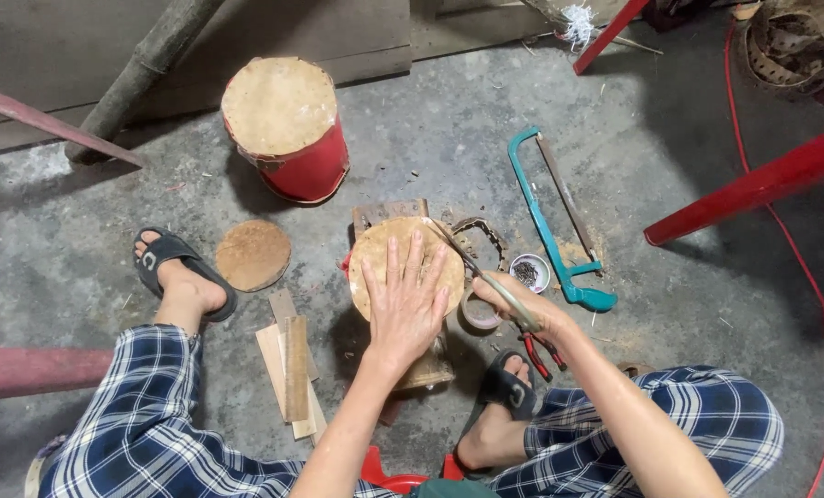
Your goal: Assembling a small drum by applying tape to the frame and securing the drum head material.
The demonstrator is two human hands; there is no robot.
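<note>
Drum skin point(384, 251) on floor point(412, 157) at centre, atop small drum. Left hand point(406, 297) flat, fingers spread, pressing skin. Right hand point(523, 306) at 3 o'clock grips scissors point(472, 265), blades at skin rim. Hacksaw point(555, 221) at 2 o'clock; red drum point(288, 127) at 11.

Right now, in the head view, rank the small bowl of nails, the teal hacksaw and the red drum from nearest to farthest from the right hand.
From the right hand, whose grip is on scissors:
1. Small bowl of nails, just above the hand.
2. Teal hacksaw, on the outer side of the bowl, running up the floor.
3. Red drum, far up and across, near the wall.
</note>
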